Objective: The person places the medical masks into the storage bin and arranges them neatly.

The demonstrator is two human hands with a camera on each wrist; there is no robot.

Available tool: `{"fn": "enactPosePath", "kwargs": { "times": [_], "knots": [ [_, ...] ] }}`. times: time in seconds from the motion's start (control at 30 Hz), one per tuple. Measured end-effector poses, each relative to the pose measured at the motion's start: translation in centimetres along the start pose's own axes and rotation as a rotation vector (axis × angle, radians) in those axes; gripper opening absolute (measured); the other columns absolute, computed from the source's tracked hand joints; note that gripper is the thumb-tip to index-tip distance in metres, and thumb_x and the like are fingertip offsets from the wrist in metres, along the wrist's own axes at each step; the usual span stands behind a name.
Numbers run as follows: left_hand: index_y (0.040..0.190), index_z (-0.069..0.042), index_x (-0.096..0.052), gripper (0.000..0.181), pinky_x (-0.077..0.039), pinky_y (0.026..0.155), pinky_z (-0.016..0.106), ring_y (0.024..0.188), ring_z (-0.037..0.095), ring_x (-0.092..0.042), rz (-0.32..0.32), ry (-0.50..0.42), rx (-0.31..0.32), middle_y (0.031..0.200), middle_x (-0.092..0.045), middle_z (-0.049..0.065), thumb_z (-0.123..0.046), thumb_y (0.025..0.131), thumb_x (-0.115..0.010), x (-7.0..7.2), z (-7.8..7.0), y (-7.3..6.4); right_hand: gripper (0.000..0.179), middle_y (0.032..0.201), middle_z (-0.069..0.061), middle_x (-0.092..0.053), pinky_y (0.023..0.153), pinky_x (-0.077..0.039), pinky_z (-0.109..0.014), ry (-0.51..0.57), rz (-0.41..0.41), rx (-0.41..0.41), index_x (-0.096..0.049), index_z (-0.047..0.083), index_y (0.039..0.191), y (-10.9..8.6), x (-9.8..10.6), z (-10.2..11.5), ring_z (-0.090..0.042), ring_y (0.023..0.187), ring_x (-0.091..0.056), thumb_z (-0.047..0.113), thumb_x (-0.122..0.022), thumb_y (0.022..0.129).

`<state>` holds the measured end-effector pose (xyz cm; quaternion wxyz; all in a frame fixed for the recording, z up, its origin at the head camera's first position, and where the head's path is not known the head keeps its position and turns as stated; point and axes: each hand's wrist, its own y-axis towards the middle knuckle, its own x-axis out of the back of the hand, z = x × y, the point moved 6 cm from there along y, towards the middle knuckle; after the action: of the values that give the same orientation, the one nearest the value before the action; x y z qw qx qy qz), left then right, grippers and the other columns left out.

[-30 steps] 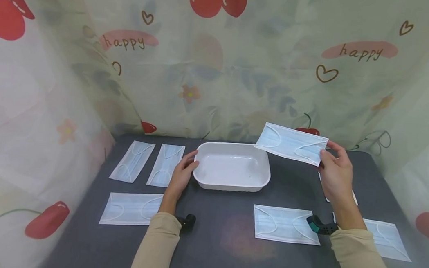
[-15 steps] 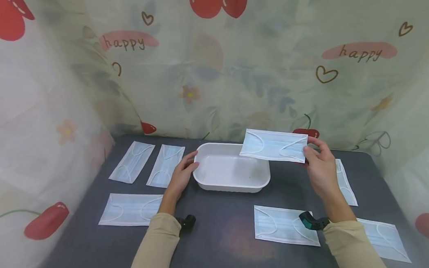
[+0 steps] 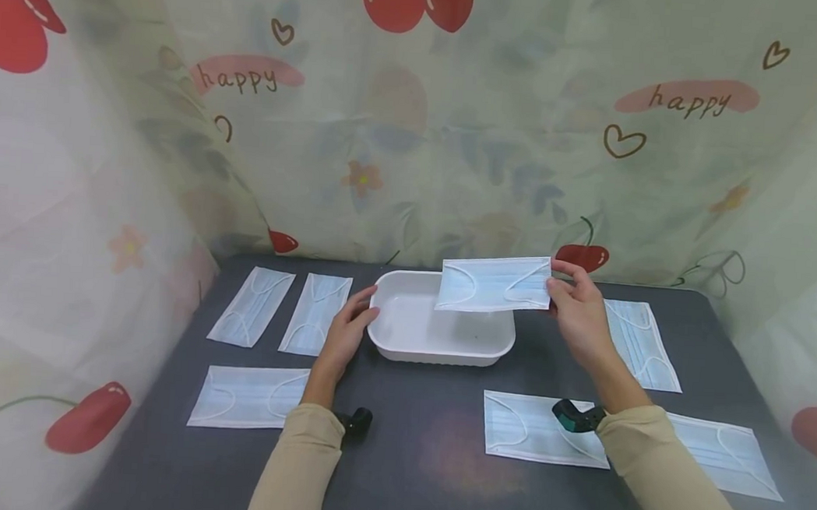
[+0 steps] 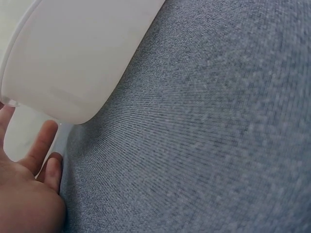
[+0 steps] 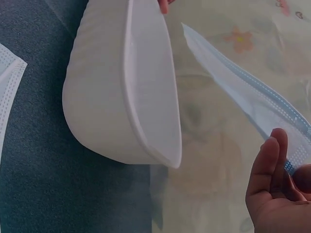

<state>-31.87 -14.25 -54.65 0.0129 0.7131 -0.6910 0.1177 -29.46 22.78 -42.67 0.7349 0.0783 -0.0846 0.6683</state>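
A white plastic tub [image 3: 437, 357] stands on the dark table, its opening facing up. My left hand [image 3: 344, 333] holds the tub's left rim. In the left wrist view, some fingers [image 4: 41, 145] of that hand extend below the rim, outside the tub wall [image 4: 87, 58]. My right hand [image 3: 580, 312] pinches the right end of a pale blue face mask [image 3: 494, 284] with white ear loops. This mask hangs above the right part of the tub, apart from it. From the right wrist, the mask [image 5: 252, 97] appears almost edge-on.
Left of the tub lie two slanted masks, one [image 3: 251, 308] beside another [image 3: 315, 314], with a third mask [image 3: 248, 397] nearer me. On the right lie a mask [image 3: 545, 427] in front, a mask [image 3: 642, 343] behind my forearm, and one [image 3: 726, 454] partly under the sleeve. Printed curtains [image 3: 442, 171] surround the table.
My right hand has moved left with the mask, bringing it over the tub and levelling its tilt. More of the mask behind the right forearm now shows. The left hand stays put.
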Motion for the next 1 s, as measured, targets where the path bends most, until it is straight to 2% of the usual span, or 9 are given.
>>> {"fn": "enactPosePath", "kwargs": {
  "times": [0.23, 0.47, 0.67, 1.0],
  "knots": [
    [0.144, -0.041, -0.054, 0.043, -0.030, 0.124, 0.054, 0.145, 0.028, -0.044, 0.002, 0.005, 0.014, 0.149, -0.053, 0.007, -0.033, 0.103, -0.058, -0.1, -0.2, -0.1, 0.046, 0.144, -0.017, -0.060, 0.083, -0.052, -0.010, -0.072, 0.047, -0.025, -0.036, 0.014, 0.154, 0.4, -1.5, -0.3, -0.008, 0.103, -0.065, 0.028, -0.043, 0.110],
    [0.144, -0.042, -0.053, 0.043, -0.030, 0.124, 0.054, 0.145, 0.028, -0.045, 0.005, 0.010, 0.012, 0.149, -0.054, 0.007, -0.034, 0.102, -0.059, -0.1, -0.1, 0.0, 0.044, 0.140, -0.024, -0.060, 0.083, -0.057, -0.020, -0.047, 0.083, -0.023, -0.038, 0.010, 0.153, 0.8, -3.2, -0.2, -0.006, 0.094, -0.065, 0.020, -0.042, 0.110],
    [0.144, -0.044, -0.052, 0.042, -0.030, 0.124, 0.054, 0.146, 0.028, -0.044, 0.010, 0.008, 0.012, 0.151, -0.052, 0.006, -0.035, 0.103, -0.058, -0.1, -0.3, -0.2, 0.042, 0.135, -0.027, -0.062, 0.078, -0.058, -0.020, -0.007, 0.099, -0.027, -0.040, 0.008, 0.151, 1.2, -4.6, -0.4, -0.005, 0.087, -0.065, 0.015, -0.043, 0.110],
    [0.145, -0.043, -0.053, 0.043, -0.031, 0.123, 0.054, 0.145, 0.027, -0.045, 0.006, 0.010, 0.013, 0.151, -0.052, 0.006, -0.035, 0.103, -0.058, 0.0, -0.3, -0.2, 0.043, 0.141, -0.022, -0.060, 0.080, -0.059, -0.022, 0.017, 0.155, -0.082, -0.039, 0.011, 0.153, 1.4, -6.9, -1.3, -0.014, 0.095, -0.066, 0.018, -0.043, 0.110]
  ]
}}
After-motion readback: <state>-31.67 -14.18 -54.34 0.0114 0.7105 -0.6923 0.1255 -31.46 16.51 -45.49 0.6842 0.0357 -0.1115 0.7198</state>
